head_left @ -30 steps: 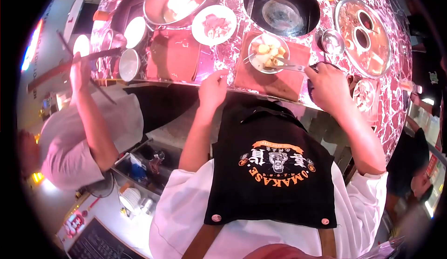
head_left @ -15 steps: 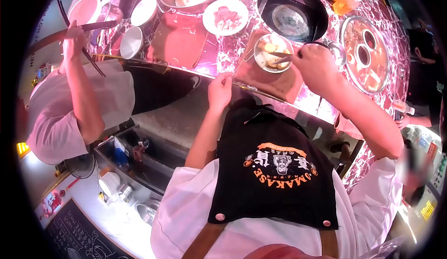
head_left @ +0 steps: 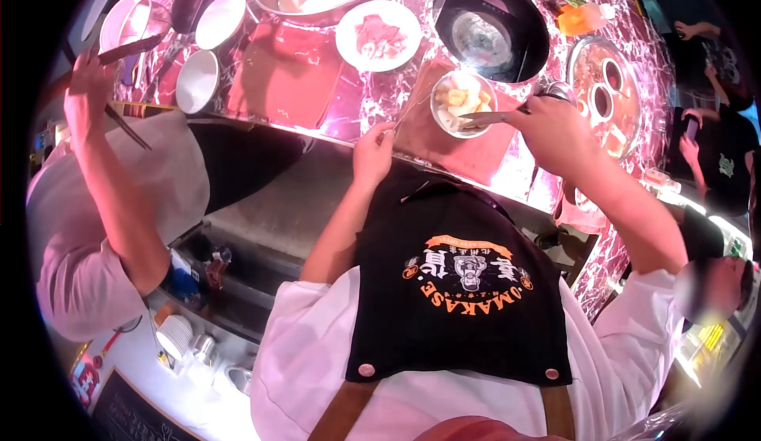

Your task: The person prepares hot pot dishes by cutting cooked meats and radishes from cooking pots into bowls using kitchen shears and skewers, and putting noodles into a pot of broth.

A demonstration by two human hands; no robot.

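My right hand (head_left: pixel 555 128) is closed around dark-handled scissors (head_left: pixel 485 118). Their blades reach over a small white bowl (head_left: pixel 437 120) of pale, chunky food pieces (head_left: pixel 460 96), and from here they look nearly closed. At the counter's front edge, my left hand (head_left: pixel 374 154) is pinched. A thin stick (head_left: pixel 408 108), like a skewer, runs from its fingertips toward the bowl. That bowl rests on a brown mat (head_left: pixel 476 155).
A plate of sliced meat (head_left: pixel 345 40) and a black pan (head_left: pixel 543 44) stand behind the bowl. Right of them is a round divided pot (head_left: pixel 634 116). On the left, a co-worker's arm (head_left: pixel 119 203) reaches over white bowls (head_left: pixel 197 84). Other people stand at far right.
The scissor blades, apart over the food before, now look nearly closed. My view has shifted slightly. The co-worker's raised hand has moved left, and my left hand stays by the counter edge.
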